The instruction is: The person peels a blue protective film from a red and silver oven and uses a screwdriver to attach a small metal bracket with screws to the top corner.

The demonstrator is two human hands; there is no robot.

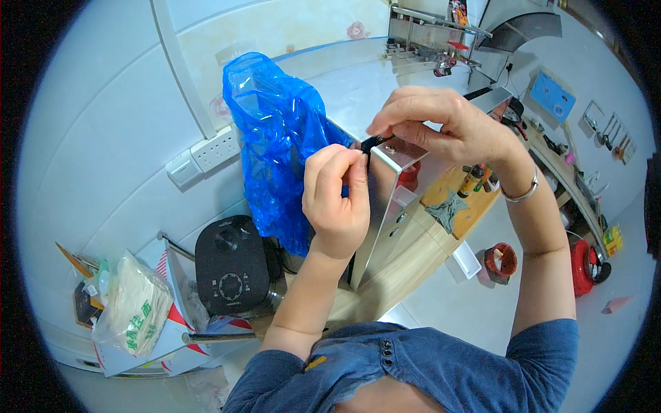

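**Q:** Report the largest item first.
**A:** A shiny metal-faced unit (381,199) stands directly ahead of me, its upper near corner between my two hands. Its polished side reflects its surroundings.

**Q:** Next in size?
**A:** A crumpled, translucent blue plastic bag (279,144), upright just left of the unit and partly behind my left hand.

**Q:** Then?
**A:** A black appliance (231,268) with a round dial, below and to the left of the bag. On the wall at the bag's left is a white socket strip (217,149).

**Q:** Condition of your hands?
**A:** My right hand (441,124) arches over the corner from above, fingers bent, with forefinger and thumb near each other. My left hand (337,196) is curled on the corner's left side, thumb drawn in against the forefinger.

**Q:** Smaller items?
**A:** A silver bangle (523,189) on my right wrist. After that, a small black piece (375,142) at the unit's corner, between the fingertips of both hands. I cannot tell whether either hand has it gripped; the fingers hide the contact.

**Q:** The smallest?
**A:** A round fitting (390,149) on the corner's metal face, just beneath my right thumb.
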